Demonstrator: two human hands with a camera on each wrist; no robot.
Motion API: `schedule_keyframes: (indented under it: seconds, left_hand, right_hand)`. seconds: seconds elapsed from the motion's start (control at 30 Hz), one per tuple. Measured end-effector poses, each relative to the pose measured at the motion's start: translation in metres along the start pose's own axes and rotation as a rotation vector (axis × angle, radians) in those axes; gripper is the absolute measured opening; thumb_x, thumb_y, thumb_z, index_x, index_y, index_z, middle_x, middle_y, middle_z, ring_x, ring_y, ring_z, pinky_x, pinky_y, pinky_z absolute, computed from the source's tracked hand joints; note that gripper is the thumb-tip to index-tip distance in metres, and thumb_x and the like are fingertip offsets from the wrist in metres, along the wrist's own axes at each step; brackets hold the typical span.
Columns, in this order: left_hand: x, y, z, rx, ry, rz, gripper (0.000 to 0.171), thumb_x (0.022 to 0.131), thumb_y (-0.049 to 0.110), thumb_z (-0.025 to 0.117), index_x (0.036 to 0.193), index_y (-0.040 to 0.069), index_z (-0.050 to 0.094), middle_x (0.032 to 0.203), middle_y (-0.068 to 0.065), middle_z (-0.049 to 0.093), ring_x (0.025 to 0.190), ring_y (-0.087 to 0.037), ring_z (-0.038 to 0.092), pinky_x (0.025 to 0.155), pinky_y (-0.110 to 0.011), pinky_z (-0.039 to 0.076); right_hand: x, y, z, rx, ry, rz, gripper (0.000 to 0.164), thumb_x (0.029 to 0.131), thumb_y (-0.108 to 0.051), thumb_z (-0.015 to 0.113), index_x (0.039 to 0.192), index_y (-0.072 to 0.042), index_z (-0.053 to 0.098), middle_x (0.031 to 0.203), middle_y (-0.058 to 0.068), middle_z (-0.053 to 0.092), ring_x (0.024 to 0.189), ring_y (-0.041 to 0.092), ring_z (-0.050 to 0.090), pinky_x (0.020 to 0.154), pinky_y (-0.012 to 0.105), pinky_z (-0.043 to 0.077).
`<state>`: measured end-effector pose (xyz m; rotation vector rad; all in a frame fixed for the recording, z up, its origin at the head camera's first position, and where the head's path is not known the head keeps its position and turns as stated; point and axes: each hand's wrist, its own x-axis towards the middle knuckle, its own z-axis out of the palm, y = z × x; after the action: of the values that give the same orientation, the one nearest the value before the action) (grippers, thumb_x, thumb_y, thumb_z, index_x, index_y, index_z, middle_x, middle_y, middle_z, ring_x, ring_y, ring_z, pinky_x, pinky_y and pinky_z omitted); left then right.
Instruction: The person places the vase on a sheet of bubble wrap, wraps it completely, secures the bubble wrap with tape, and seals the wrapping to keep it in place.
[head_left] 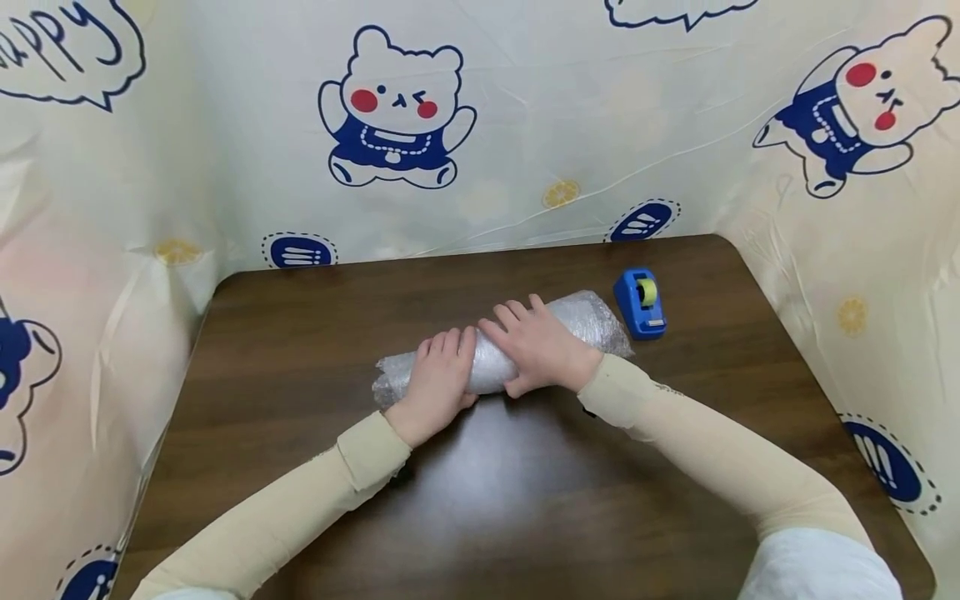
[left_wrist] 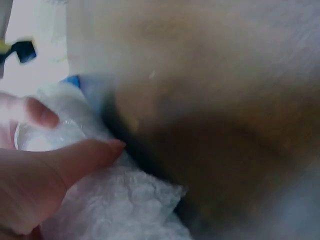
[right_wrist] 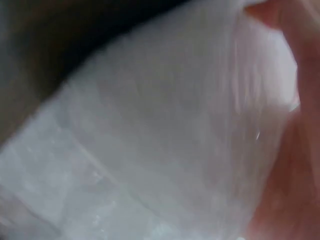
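Note:
A roll wrapped in clear bubble wrap (head_left: 491, 367) lies slantwise across the middle of the table, its loose plastic ends crumpled. My left hand (head_left: 438, 383) grips it left of centre, fingers over the top and thumb on the near side. Right of that, my right hand (head_left: 547, 346) holds the roll with spread fingers over it and the thumb at its near edge. The left wrist view shows the left thumb (left_wrist: 87, 157) lying along the bubbled plastic. In the right wrist view the wrap (right_wrist: 150, 125) fills most of the picture, blurred.
A blue tape dispenser (head_left: 641, 308) with yellowish tape stands just beyond the roll's right end. The dark wooden table (head_left: 300, 500) has rounded far corners. A pale printed cloth (head_left: 525, 108) hangs around its back and sides.

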<state>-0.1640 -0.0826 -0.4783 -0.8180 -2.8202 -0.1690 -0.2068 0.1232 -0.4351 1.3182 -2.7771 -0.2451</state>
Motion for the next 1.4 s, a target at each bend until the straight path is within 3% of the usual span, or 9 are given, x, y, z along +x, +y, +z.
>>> schedule_keyframes:
  seconds: [0.17,0.3,0.37,0.5,0.63,0.87,1.07,1.27,1.4]
  left_hand:
    - [0.015,-0.014,-0.007,-0.088,-0.113,-0.023,0.101,0.066,0.038,0.098,0.142,-0.006,0.046,0.125,-0.025,0.062,0.111,-0.041,0.064,0.09,-0.054,0.054]
    - [0.02,-0.02,-0.011,-0.142,-0.199,-0.039,0.101,0.071,0.041,0.096,0.144,-0.005,0.044,0.132,-0.024,0.061,0.119,-0.041,0.061,0.095,-0.055,0.053]
    - [0.02,-0.021,-0.01,-0.143,-0.197,-0.039,0.103,0.07,0.044,0.095,0.145,-0.005,0.044,0.134,-0.025,0.06,0.123,-0.042,0.059,0.097,-0.056,0.052]
    - [0.019,-0.019,-0.007,-0.077,-0.115,-0.027,0.103,0.065,0.05,0.097,0.138,-0.005,0.051,0.124,-0.025,0.058,0.116,-0.042,0.055,0.088,-0.054,0.051]
    - [0.017,-0.018,-0.003,0.038,-0.012,0.011,0.104,0.06,0.052,0.099,0.133,-0.008,0.055,0.112,-0.024,0.059,0.101,-0.04,0.056,0.079,-0.049,0.051]
    - [0.008,-0.01,0.008,0.164,0.084,0.042,0.109,0.064,0.048,0.092,0.145,-0.009,0.047,0.121,-0.029,0.061,0.103,-0.043,0.062,0.096,-0.055,0.052]
    - [0.006,-0.011,0.011,0.109,0.072,0.012,0.117,0.065,0.059,0.094,0.151,-0.002,0.043,0.128,-0.028,0.058,0.11,-0.045,0.064,0.102,-0.063,0.048]
    - [0.001,-0.008,0.0,0.099,0.047,0.12,0.103,0.079,0.056,0.086,0.154,0.001,0.042,0.136,-0.03,0.061,0.126,-0.048,0.06,0.107,-0.063,0.046]
    - [0.0,-0.005,-0.009,0.12,0.017,0.193,0.097,0.086,0.058,0.079,0.156,0.002,0.041,0.142,-0.032,0.056,0.128,-0.047,0.059,0.109,-0.059,0.045]
  right_hand:
    - [-0.013,-0.002,0.0,-0.024,0.091,0.001,0.091,0.085,-0.058,0.077,0.153,-0.007,0.046,0.143,0.02,0.054,0.133,0.039,0.05,0.104,0.061,0.045]
    - [-0.021,-0.003,0.007,-0.066,0.116,-0.001,0.1,0.08,-0.059,0.083,0.155,-0.006,0.043,0.148,0.022,0.051,0.14,0.042,0.045,0.11,0.066,0.038]
    - [-0.022,-0.003,0.012,-0.085,0.102,0.009,0.107,0.077,-0.06,0.086,0.157,-0.006,0.039,0.153,0.024,0.046,0.143,0.043,0.042,0.113,0.067,0.035]
    - [-0.02,-0.004,0.026,-0.113,0.109,0.044,0.115,0.074,-0.06,0.089,0.161,-0.009,0.034,0.159,0.026,0.04,0.146,0.044,0.038,0.116,0.065,0.032]
    - [-0.014,-0.003,0.035,-0.15,0.162,0.053,0.113,0.072,-0.057,0.092,0.158,-0.009,0.037,0.15,0.027,0.047,0.138,0.043,0.045,0.112,0.062,0.038]
    - [-0.005,0.004,0.035,-0.181,0.209,0.029,0.109,0.066,-0.055,0.09,0.152,-0.006,0.044,0.13,0.021,0.057,0.116,0.04,0.055,0.091,0.054,0.048]
    - [-0.004,0.007,0.024,-0.054,0.118,0.019,0.105,0.068,-0.055,0.088,0.151,-0.006,0.046,0.127,0.019,0.061,0.111,0.038,0.058,0.086,0.051,0.049]
    - [-0.01,0.013,0.008,0.096,-0.04,0.03,0.109,0.07,-0.059,0.087,0.154,-0.005,0.043,0.135,0.019,0.063,0.116,0.038,0.061,0.094,0.054,0.049]
    - [-0.013,0.018,0.0,0.215,-0.156,0.044,0.104,0.074,-0.055,0.084,0.154,-0.005,0.041,0.149,0.02,0.054,0.125,0.04,0.059,0.105,0.059,0.046]
